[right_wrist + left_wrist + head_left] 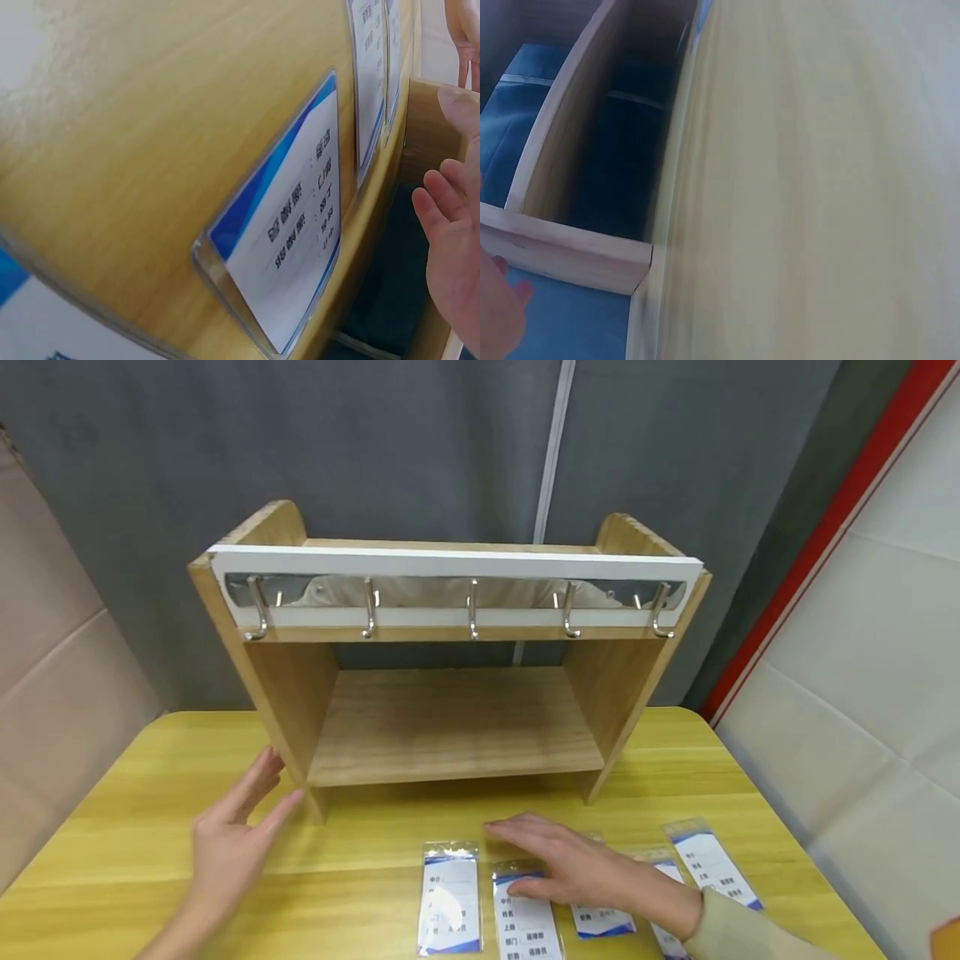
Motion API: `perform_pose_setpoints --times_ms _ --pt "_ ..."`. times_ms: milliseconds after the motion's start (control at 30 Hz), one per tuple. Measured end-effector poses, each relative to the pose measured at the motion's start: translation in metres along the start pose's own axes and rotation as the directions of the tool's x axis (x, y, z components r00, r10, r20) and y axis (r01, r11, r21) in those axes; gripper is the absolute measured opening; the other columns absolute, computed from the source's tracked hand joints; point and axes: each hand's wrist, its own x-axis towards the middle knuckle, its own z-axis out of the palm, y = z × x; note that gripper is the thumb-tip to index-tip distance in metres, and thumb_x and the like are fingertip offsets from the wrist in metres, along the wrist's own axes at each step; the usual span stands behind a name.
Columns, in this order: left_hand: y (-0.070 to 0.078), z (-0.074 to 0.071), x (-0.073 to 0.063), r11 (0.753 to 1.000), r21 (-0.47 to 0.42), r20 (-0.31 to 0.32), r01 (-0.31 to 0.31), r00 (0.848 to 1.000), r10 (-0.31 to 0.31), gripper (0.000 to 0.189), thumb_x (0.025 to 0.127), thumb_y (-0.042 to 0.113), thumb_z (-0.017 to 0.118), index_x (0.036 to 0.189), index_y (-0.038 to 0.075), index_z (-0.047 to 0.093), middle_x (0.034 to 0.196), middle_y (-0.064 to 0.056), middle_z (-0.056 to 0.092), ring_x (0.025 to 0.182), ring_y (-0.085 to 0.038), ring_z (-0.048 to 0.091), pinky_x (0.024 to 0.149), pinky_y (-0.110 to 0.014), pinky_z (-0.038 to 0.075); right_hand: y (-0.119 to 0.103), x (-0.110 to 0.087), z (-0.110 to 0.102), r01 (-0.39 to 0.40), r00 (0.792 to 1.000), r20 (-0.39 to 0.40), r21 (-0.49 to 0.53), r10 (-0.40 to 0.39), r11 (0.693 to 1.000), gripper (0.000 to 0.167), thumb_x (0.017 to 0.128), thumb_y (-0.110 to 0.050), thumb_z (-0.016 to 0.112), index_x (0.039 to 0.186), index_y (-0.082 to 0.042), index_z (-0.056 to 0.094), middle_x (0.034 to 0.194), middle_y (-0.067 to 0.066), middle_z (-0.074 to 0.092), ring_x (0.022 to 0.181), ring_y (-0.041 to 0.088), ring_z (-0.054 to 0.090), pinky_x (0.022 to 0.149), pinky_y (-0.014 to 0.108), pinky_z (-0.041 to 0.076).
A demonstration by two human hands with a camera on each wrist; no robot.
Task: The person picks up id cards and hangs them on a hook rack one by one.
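Note:
A small wooden shelf [450, 718] stands on the table, with a white hook rail [423, 617] across its upper front. My left hand [232, 839] is beside the shelf's left side panel, fingers extended and thumb apart, fingertips right at the panel's lower edge. The left wrist view shows part of that hand [499, 315] by a wooden panel [570, 251]. My right hand [562, 860] hovers over the clear-sleeved name badges, fingers fairly straight and holding nothing. It partly covers a middle badge [525, 918]; another badge [450, 897] lies to its left.
More badges lie under and past my right forearm, one of them [716, 868] farthest right. Several metal hooks [472, 610] jut forward from the rail. A grey curtain [420, 452] hangs behind the table [112, 835], and pale padded walls [870, 693] flank it.

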Motion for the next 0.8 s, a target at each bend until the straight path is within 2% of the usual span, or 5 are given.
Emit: perform_pose_setpoints --times_ms 167,467,567,700,800 --pt "0.0 0.008 0.003 0.992 -0.123 0.002 0.034 0.999 -0.034 0.077 0.073 -0.033 0.07 0.143 -0.005 0.053 0.138 -0.009 0.062 0.118 -0.009 0.066 0.097 -0.023 0.057 0.001 0.003 0.003 -0.033 0.999 -0.034 0.03 0.034 0.999 0.065 0.097 -0.029 0.074 0.15 -0.003 0.049 0.144 0.009 0.058 0.129 0.021 0.056 0.109 0.037 0.053" --pt "-0.004 0.018 0.002 0.96 -0.267 -0.013 0.087 0.995 -0.095 0.068 0.079 -0.031 0.067 0.141 -0.008 0.053 0.137 -0.007 0.064 0.117 -0.01 0.066 0.096 -0.024 0.057 0.001 0.011 0.012 -0.211 0.976 -0.019 0.118 0.215 0.97 0.064 0.095 -0.029 0.076 0.149 -0.005 0.051 0.144 0.006 0.059 0.13 0.021 0.056 0.111 0.041 0.051" --pt "-0.004 0.02 0.002 0.925 -0.346 -0.032 0.159 0.983 -0.181 0.065 0.078 -0.033 0.065 0.138 -0.01 0.054 0.132 -0.004 0.066 0.112 -0.01 0.069 0.094 -0.026 0.057 0.002 0.012 0.018 -0.246 0.968 -0.014 0.136 0.25 0.96 0.063 0.096 -0.032 0.075 0.149 -0.007 0.052 0.143 0.003 0.059 0.13 0.019 0.056 0.112 0.043 0.05" --pt "-0.004 0.025 0.001 0.859 -0.449 -0.053 0.246 0.952 -0.301 0.064 0.077 -0.037 0.061 0.136 -0.013 0.053 0.127 -0.002 0.069 0.108 -0.012 0.071 0.092 -0.03 0.057 0.001 0.015 0.024 -0.266 0.963 0.0 0.129 0.268 0.955 0.063 0.097 -0.037 0.074 0.149 -0.01 0.052 0.143 -0.001 0.059 0.131 0.018 0.055 0.112 0.042 0.05" --pt "-0.005 0.028 0.002 0.845 -0.455 -0.063 0.28 0.937 -0.345 0.063 0.078 -0.037 0.061 0.136 -0.012 0.053 0.125 0.0 0.07 0.106 -0.011 0.071 0.091 -0.03 0.057 0.0 0.018 0.026 -0.268 0.963 0.003 0.104 0.269 0.958 0.063 0.096 -0.039 0.074 0.149 -0.01 0.053 0.143 -0.001 0.059 0.131 0.018 0.054 0.112 0.041 0.05"
